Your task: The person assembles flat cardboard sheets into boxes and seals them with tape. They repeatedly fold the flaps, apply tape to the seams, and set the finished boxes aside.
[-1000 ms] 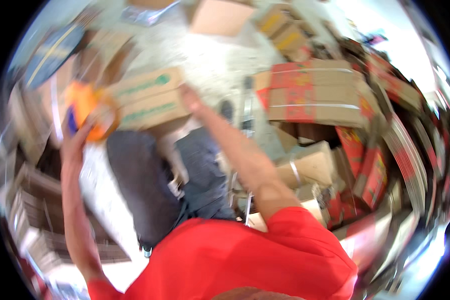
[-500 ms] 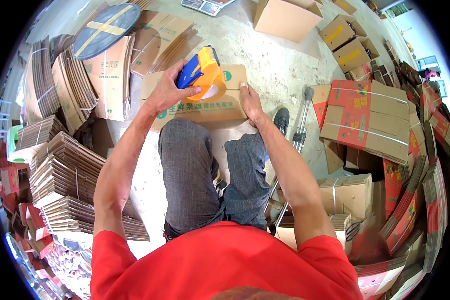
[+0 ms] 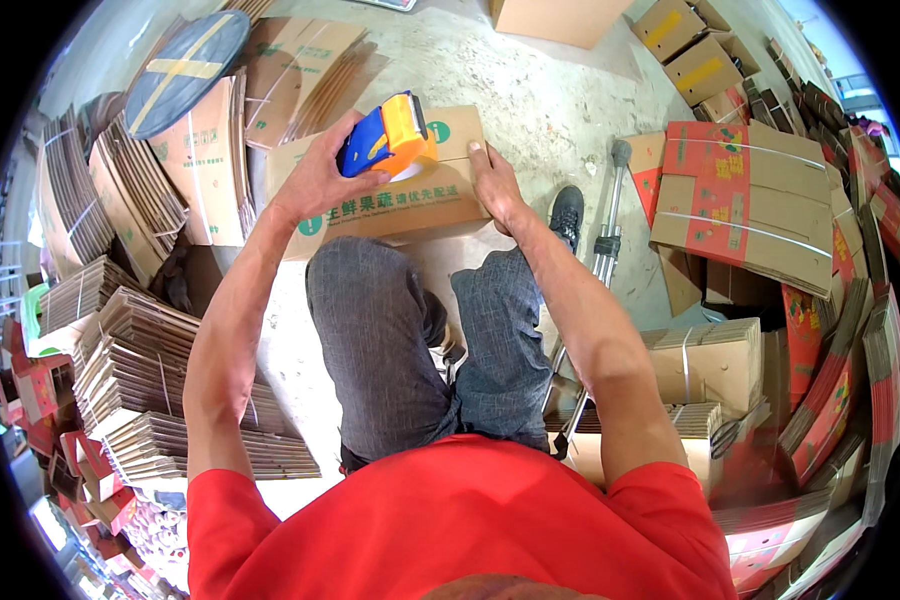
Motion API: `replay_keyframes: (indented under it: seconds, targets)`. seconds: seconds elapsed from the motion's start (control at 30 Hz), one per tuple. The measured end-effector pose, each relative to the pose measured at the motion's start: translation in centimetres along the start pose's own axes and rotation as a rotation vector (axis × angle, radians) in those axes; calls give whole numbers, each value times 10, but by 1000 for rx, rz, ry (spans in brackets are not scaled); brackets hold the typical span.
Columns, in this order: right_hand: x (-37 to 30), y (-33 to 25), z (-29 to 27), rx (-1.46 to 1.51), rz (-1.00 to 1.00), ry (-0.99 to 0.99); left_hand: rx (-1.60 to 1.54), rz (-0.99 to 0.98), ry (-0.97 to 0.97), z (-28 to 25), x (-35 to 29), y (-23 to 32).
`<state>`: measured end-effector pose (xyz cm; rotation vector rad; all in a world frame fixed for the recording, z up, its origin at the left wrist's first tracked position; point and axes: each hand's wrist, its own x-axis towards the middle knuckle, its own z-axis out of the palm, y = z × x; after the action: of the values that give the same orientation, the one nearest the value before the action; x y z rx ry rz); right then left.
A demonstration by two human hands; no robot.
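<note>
A brown cardboard box (image 3: 385, 212) with green print lies on its side across the floor, just beyond my knees. My left hand (image 3: 315, 180) is closed round a blue and orange tape dispenser (image 3: 398, 138), held over the upper face of the box. Part of a tape roll shows under the dispenser; where the tape meets the cardboard is hidden. At the box's right end, my right hand (image 3: 496, 188) grips the edge, thumb on top and the other fingers mostly out of sight.
Bundles of flat cardboard (image 3: 135, 340) stand at left, with a round dark lid (image 3: 188, 75) crossed by tape behind them. A metal crutch (image 3: 608, 225) lies right of my shoe (image 3: 566, 217). Strapped red and brown cartons (image 3: 740, 205) pile up at right.
The tape dispenser has tilted in my left hand, so less of its tape roll shows. My right hand keeps hold of the box's right end. The whole view has shifted slightly.
</note>
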<state>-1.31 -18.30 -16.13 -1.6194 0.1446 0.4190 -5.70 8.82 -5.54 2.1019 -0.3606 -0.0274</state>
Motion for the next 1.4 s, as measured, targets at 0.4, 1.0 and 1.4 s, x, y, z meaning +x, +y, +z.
replay_keyframes:
  seconds: [0.4, 1.0, 1.4]
  targets:
    - [17, 16, -8, -502, -151, 191, 106, -46, -137, -14, 11, 11]
    - [-32, -102, 47, -241, -396, -51, -55, -158, -84, -14, 1, -12]
    - [-28, -96, 49, -188, -371, -58, -89, -195, -74, -11, 1, 0]
